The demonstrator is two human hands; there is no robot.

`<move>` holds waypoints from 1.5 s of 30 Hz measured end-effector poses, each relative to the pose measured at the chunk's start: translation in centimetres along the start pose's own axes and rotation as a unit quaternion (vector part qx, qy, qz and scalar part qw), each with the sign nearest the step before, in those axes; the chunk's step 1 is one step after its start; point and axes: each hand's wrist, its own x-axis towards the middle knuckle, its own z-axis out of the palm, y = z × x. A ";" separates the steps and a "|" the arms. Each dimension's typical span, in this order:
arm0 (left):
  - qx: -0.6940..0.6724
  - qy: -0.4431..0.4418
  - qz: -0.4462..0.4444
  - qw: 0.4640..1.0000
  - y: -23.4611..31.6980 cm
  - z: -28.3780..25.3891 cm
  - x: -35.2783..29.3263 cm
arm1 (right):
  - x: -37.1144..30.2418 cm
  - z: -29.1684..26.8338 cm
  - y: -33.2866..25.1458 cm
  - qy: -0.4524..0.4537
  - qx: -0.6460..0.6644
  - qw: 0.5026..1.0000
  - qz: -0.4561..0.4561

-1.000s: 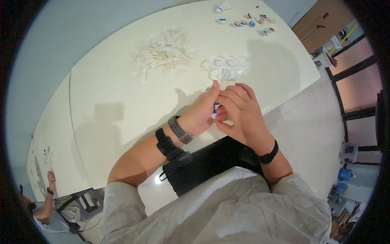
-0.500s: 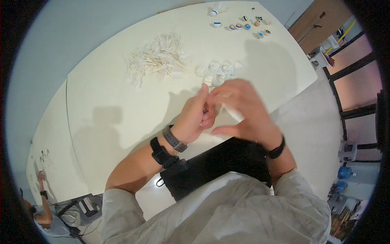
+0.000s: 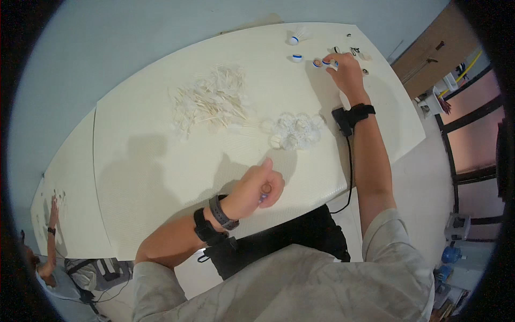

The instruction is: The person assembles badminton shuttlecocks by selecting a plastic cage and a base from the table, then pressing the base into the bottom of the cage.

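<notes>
The left hand [image 3: 256, 189] is curled narrowly around a small cork [image 3: 265, 189], near the table [image 3: 161, 161] edge. At one o'clock, the right hand [image 3: 346, 70] touches blue-banded corks [image 3: 317, 63]; its grip seems loose, though I cannot tell. Feathers [image 3: 212, 99] lie at eleven.

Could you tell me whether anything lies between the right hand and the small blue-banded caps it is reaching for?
Nothing visible does. The right hand already rests at the blue-banded caps, fingertips touching one, with only bare table around them.
</notes>
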 end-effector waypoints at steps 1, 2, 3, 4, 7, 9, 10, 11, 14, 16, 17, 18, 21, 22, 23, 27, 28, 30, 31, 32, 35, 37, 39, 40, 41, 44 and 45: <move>0.008 0.001 0.000 1.000 0.1 0.0 -0.1 | 0.2 0.1 -0.7 -0.007 -0.022 0.999 0.031; 0.014 -0.003 -0.002 1.000 0.2 0.2 -0.2 | 0.2 0.1 -0.8 -0.016 -0.047 0.997 0.065; 0.013 -0.001 -0.006 1.000 0.2 0.2 -0.2 | 0.3 0.3 -0.6 -0.018 -0.045 0.997 0.067; 0.010 0.001 -0.012 1.000 0.2 0.2 -0.3 | 0.5 0.4 -0.3 0.003 -0.042 0.995 0.088; 0.015 0.012 -0.023 1.000 0.3 0.4 0.1 | 0.2 0.8 1.0 0.037 -0.051 0.995 0.082; 0.023 0.021 -0.032 0.999 0.4 0.7 0.1 | -0.3 1.1 1.3 0.048 -0.061 0.995 0.058; 0.044 0.023 -0.033 0.998 0.5 0.8 0.2 | 0.0 1.2 1.5 0.051 -0.077 0.994 0.050; 0.065 0.028 -0.034 0.997 0.7 0.8 0.1 | 0.2 1.3 1.3 0.052 -0.090 0.994 0.041; 0.040 0.030 -0.034 0.998 0.6 0.8 0.3 | 0.4 0.6 1.1 0.091 -0.004 0.994 0.057; 0.031 0.066 -0.034 0.997 0.8 0.5 -0.1 | 0.7 -1.5 -2.9 0.070 0.322 0.942 0.057; 0.024 0.083 -0.031 0.996 0.8 0.7 -0.1 | -0.1 -2.9 -5.3 0.009 0.419 0.907 0.043; 0.014 0.097 -0.029 0.995 0.9 1.0 -0.1 | -1.2 -4.3 -7.8 -0.053 0.510 0.858 0.029; -0.063 0.074 -0.050 0.994 1.1 1.2 0.8 | -4.2 -7.8 -13.9 -0.190 0.493 0.830 -0.179; -0.066 0.085 -0.050 0.993 1.3 1.3 0.6 | -4.7 -8.4 -15.7 -0.253 0.498 0.803 -0.209; -0.081 0.101 -0.062 0.990 1.6 1.5 0.6 | -5.1 -8.1 -16.6 -0.257 0.500 0.799 -0.211; -0.092 0.090 -0.066 0.990 0.7 0.8 0.3 | -6.7 -6.3 -18.0 -0.299 0.506 0.768 -0.255; -0.092 0.093 -0.067 0.989 0.5 0.7 0.4 | -6.9 -6.4 -18.1 -0.318 0.513 0.756 -0.253; -0.076 0.106 -0.060 0.990 0.4 0.8 0.5 | -7.3 -6.3 -18.4 -0.336 0.519 0.745 -0.250; -0.060 0.119 -0.054 0.990 0.4 1.0 0.6 | -7.6 -6.0 -18.6 -0.304 0.519 0.753 -0.268; -0.059 0.113 -0.054 0.990 0.6 1.1 0.7 | -7.6 -6.0 -18.7 -0.270 0.514 0.762 -0.285; -0.054 0.095 -0.067 0.992 1.2 1.3 0.4 | -7.3 -6.6 -18.4 -0.303 0.474 0.789 -0.247; -0.058 0.114 -0.065 0.990 0.8 1.1 0.3 | -7.2 -6.5 -18.4 -0.314 0.478 0.785 -0.240; -0.047 0.107 -0.054 0.992 -0.2 0.7 0.2 | -7.3 -6.4 -18.3 -0.325 0.482 0.779 -0.232; -0.036 0.098 -0.044 0.994 -0.5 0.5 0.2 | -7.3 -6.4 -18.2 -0.311 0.476 0.784 -0.251; -0.033 0.091 -0.042 0.994 -0.3 0.7 0.2 | -7.2 -6.5 -18.0 -0.297 0.468 0.787 -0.270; 0.052 0.084 -0.034 0.995 0.3 0.7 -0.1 | -4.2 -8.1 -14.6 -0.270 0.504 0.785 -0.237; 0.067 0.063 -0.032 0.995 0.2 0.3 -0.4 | -3.5 -7.5 -12.7 -0.187 0.486 0.842 -0.141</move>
